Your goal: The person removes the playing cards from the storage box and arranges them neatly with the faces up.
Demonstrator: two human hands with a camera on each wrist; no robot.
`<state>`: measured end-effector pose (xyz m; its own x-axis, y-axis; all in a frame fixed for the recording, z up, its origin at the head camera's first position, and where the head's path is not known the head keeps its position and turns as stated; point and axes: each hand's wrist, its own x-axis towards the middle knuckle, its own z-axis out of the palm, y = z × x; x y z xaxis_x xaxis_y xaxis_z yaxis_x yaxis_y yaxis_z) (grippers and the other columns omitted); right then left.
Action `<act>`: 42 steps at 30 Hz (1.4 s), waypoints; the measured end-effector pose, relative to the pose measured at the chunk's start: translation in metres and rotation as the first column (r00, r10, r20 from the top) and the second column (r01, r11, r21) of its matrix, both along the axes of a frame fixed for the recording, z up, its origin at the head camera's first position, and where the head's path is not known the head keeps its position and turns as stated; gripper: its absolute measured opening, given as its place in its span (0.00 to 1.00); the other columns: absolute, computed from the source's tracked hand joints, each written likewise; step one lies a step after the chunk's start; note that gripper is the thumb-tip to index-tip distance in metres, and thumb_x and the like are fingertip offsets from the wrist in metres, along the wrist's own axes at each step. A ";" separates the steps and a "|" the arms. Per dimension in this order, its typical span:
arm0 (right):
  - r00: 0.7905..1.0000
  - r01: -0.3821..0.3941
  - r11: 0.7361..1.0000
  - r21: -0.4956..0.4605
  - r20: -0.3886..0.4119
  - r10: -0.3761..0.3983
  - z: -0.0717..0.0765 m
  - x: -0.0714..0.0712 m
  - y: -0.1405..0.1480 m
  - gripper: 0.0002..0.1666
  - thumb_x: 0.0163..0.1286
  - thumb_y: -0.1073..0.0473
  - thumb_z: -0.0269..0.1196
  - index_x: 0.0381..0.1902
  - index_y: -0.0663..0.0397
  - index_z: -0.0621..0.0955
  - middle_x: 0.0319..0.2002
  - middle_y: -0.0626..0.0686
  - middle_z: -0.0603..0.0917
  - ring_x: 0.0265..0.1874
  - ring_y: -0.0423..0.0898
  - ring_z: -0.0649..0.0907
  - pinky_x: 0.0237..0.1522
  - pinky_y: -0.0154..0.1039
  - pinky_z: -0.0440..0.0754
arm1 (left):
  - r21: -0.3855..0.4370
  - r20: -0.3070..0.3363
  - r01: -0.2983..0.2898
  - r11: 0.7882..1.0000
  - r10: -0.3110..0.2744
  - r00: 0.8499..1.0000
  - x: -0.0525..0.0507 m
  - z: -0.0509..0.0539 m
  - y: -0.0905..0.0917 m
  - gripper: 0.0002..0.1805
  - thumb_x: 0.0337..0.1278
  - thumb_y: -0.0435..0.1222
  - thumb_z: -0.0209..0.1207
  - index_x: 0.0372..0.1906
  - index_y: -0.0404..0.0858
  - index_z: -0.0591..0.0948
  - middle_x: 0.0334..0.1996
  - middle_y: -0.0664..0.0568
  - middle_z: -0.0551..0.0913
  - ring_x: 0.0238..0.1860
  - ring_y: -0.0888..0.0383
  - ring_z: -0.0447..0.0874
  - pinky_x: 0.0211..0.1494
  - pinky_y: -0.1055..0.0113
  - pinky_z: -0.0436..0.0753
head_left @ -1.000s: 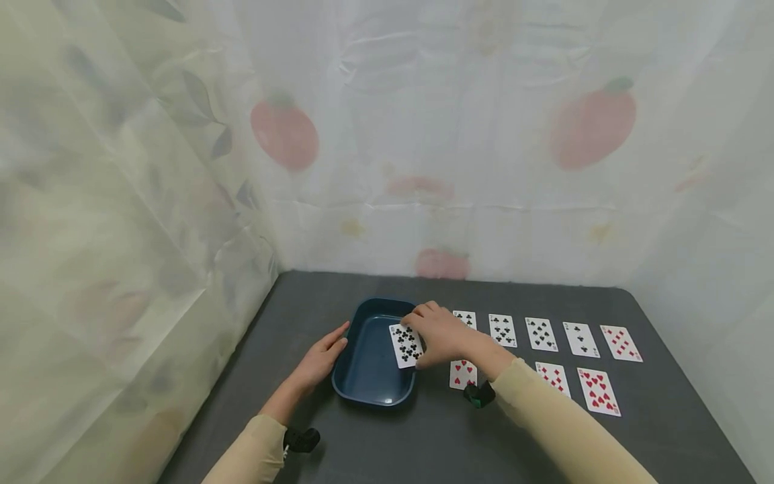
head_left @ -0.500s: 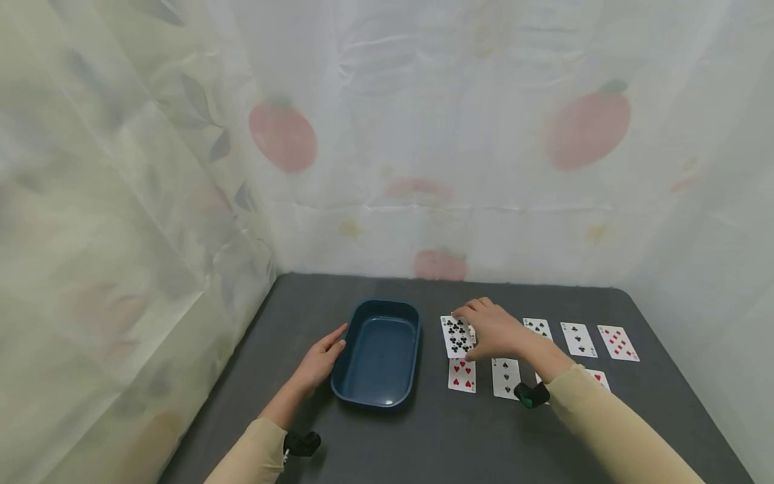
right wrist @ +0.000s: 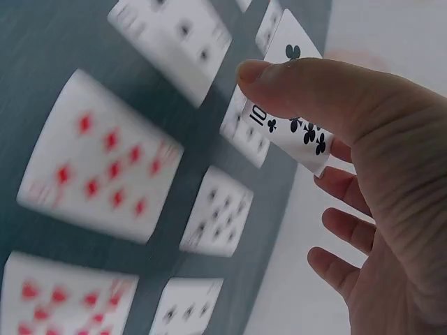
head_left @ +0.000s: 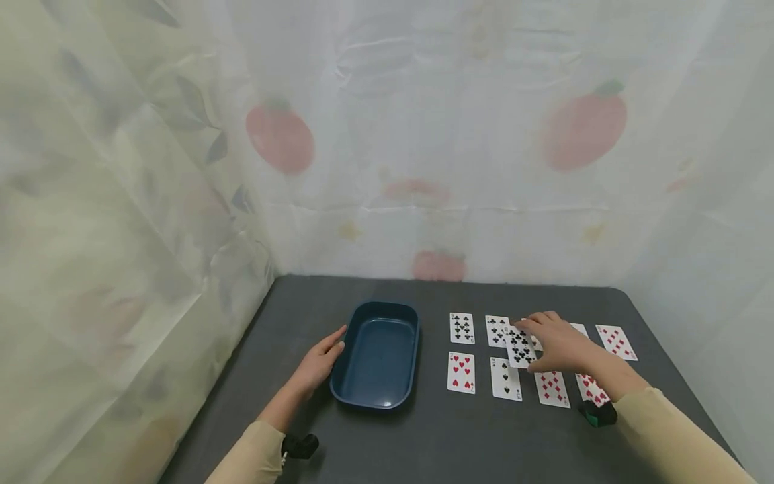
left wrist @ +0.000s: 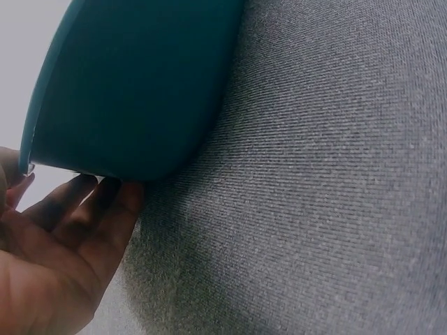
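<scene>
My left hand rests at the left side of a dark blue tray, its fingers fairly straight. In the left wrist view, the fingertips touch the tray's outer wall below the rim. My right hand pinches a ten of clubs playing card between thumb and fingers, above the laid-out cards. In the right wrist view, the thumb lies across this ten of clubs. Nothing lies in the visible part of the tray.
Face-up cards lie in two rows on the grey table. They include a club card, a heart card, a spade card and diamond cards. My right hand partly covers some. Patterned curtains hang around the table.
My right hand has carried the ten of clubs rightward from over the tray, past the left column, to above the middle cards. My left hand stays at the tray.
</scene>
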<state>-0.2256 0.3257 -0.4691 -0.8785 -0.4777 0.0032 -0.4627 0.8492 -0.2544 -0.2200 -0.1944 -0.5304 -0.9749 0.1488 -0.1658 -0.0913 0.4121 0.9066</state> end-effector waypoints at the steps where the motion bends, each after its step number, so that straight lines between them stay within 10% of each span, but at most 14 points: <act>1: 1.000 0.008 1.000 0.001 -0.002 -0.008 -0.001 0.003 0.007 0.49 0.49 0.49 0.82 0.67 0.60 0.77 0.62 0.65 0.76 0.63 0.69 0.70 0.57 0.68 0.72 | 0.002 0.004 0.000 1.000 0.000 1.000 0.000 0.000 0.000 0.29 0.82 0.46 0.47 0.81 0.52 0.61 0.80 0.44 0.55 0.78 0.39 0.54 0.74 0.37 0.59; 13: 0.989 0.142 0.988 0.060 0.019 -0.144 -0.029 0.023 0.076 0.50 0.41 0.47 0.84 0.63 0.58 0.81 0.56 0.65 0.78 0.57 0.70 0.73 0.52 0.70 0.74 | -0.017 -0.006 0.007 1.000 -0.007 1.000 0.002 0.001 -0.001 0.29 0.82 0.46 0.46 0.81 0.51 0.60 0.80 0.44 0.55 0.79 0.39 0.52 0.75 0.38 0.57; 42: 0.972 0.193 0.964 0.185 0.097 -0.213 -0.047 0.043 0.163 0.50 0.37 0.47 0.84 0.58 0.62 0.82 0.50 0.69 0.79 0.50 0.74 0.74 0.45 0.72 0.75 | -0.017 -0.012 0.005 1.000 -0.005 1.000 0.004 0.000 -0.003 0.30 0.82 0.48 0.46 0.81 0.50 0.60 0.80 0.45 0.55 0.79 0.40 0.50 0.75 0.37 0.56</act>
